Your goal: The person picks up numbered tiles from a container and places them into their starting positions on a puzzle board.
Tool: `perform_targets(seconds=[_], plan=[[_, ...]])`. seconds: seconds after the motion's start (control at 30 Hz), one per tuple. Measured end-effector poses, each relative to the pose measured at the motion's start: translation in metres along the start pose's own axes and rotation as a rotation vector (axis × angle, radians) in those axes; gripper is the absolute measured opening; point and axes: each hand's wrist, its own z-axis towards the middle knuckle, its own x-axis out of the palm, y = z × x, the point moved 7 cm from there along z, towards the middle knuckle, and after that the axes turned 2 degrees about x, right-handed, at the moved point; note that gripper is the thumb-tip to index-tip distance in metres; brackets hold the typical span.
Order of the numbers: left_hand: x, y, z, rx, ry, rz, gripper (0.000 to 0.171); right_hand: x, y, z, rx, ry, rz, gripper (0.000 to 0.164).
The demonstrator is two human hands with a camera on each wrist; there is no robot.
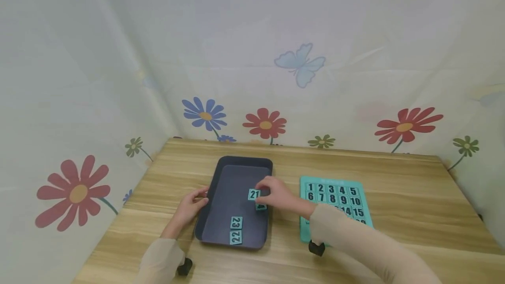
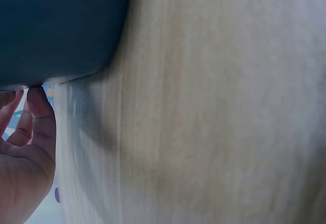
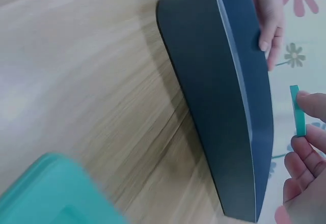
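My right hand [image 1: 278, 194] pinches a small teal number tile marked 21 [image 1: 254, 194] over the right part of a dark tray [image 1: 221, 205]. The right wrist view shows that tile [image 3: 298, 111] edge-on between thumb and fingers, above the tray's rim [image 3: 237, 71]. Just below the hand, a tile ending in 4 [image 1: 261, 207] lies in the tray, partly covered. Tiles 23 [image 1: 236, 222] and 22 [image 1: 236, 237] lie turned sideways near the tray's front wall. My left hand [image 1: 191, 208] touches the tray's left rim with thumb and fingertips; the left wrist view shows its thumb [image 2: 41, 104] against the tray's edge.
Right of the tray lies a teal number board [image 1: 304, 233] with rows of numbered tiles, partly hidden by my right forearm. Both stand on a wooden table [image 1: 406, 196]. A flower-printed curtain [image 1: 339, 100] hangs behind the table and on its left.
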Motion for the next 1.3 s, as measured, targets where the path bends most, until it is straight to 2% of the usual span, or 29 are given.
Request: perform_targets(seconds=[0.2,0.4,0.5,0.67,0.8,1.07,1.3], plan=[[-0.001,0.0,-0.001,0.014,0.0,0.021,0.039,-0.022,-0.011,-0.028,0.033,-0.015,0.086,0.028],[-0.001,-0.001,0.0,0.007,0.007,0.024,0.039,-0.041,-0.028,-0.057,0.044,-0.051,0.071,0.026],[-0.002,-0.002,0.0,0.008,0.009,0.025,0.039,-0.046,-0.04,-0.071,0.076,-0.051,0.074,0.027],[-0.002,-0.004,0.0,0.01,0.015,0.023,0.039,-0.047,-0.064,-0.093,0.148,-0.024,0.045,0.028],[-0.001,-0.003,0.0,0.004,0.021,0.012,0.039,-0.047,-0.075,-0.108,0.169,0.005,0.002,0.027],[-0.001,-0.003,0.0,-0.006,0.024,0.001,0.039,-0.044,-0.084,-0.124,0.134,0.112,-0.082,0.034],[0.0,-0.002,0.001,0.019,0.032,0.029,0.039,-0.036,-0.085,-0.131,0.113,0.104,-0.18,0.032]])
